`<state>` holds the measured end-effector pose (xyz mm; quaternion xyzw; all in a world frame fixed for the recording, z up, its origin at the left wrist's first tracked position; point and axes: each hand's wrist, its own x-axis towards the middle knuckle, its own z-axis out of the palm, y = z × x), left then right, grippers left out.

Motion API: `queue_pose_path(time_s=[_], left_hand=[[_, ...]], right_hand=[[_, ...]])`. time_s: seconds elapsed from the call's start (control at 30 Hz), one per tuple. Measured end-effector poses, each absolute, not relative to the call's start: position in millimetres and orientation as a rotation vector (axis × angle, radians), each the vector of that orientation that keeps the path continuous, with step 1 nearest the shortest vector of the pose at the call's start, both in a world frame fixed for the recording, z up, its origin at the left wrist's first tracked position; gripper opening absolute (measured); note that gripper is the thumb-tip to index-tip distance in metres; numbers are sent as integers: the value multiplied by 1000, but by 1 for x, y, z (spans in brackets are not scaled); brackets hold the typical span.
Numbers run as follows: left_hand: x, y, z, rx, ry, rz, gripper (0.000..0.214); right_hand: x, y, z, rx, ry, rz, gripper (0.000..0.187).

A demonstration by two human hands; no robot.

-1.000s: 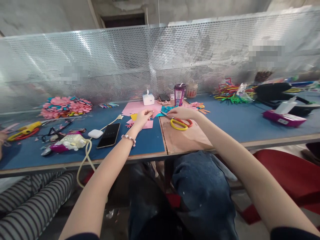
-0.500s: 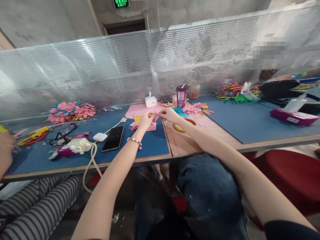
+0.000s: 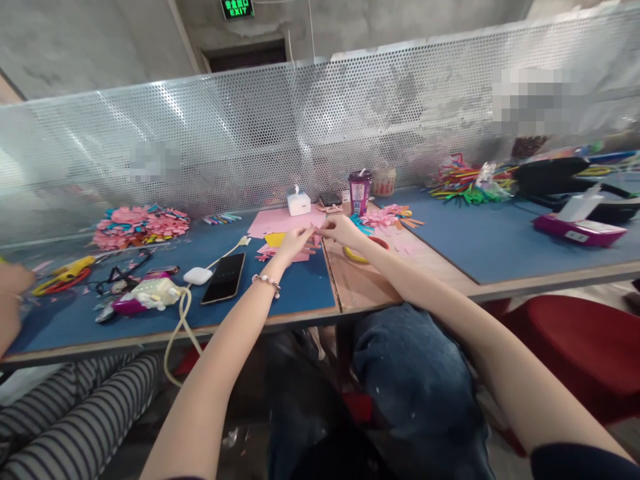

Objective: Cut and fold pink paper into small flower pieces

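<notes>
Over the blue mat, my left hand (image 3: 295,243) and my right hand (image 3: 342,231) meet at the fingertips. Both are pinched on a small piece of pink paper (image 3: 317,238), mostly covered by the fingers. Beneath them lie more pink paper pieces (image 3: 299,257) and a yellow paper (image 3: 275,239). A large pink sheet (image 3: 262,224) is spread just behind. To the right of my hands, a roll of tape (image 3: 354,255) with a yellow and red ring is partly hidden by my right forearm.
A phone (image 3: 224,279), a white earbud case (image 3: 197,275) and a cable lie left. Behind stand a white box (image 3: 299,204) and a purple cup (image 3: 359,193). Pink paper flowers (image 3: 140,227) are heaped far left, near another person's hand (image 3: 13,300). A tissue pack (image 3: 580,228) is right.
The view has shifted slightly. My fingers have moved a little around the pink paper, and both hands stay together at the same spot.
</notes>
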<state>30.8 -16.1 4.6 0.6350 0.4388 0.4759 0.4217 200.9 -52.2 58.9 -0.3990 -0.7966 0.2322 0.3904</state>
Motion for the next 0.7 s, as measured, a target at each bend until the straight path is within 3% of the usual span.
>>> queue_pose_path(time_s=[0.2, 0.4, 0.7], left_hand=[[31, -21, 7, 1479, 1171, 1098, 35], [30, -19, 6, 1525, 1130, 1151, 13], [25, -13, 3, 1617, 1007, 1198, 26]], right_hand=[[238, -94, 37, -996, -1958, 642, 35], [256, -116, 22, -943, -1851, 746, 33], [224, -100, 44, -795, -1792, 828, 32]])
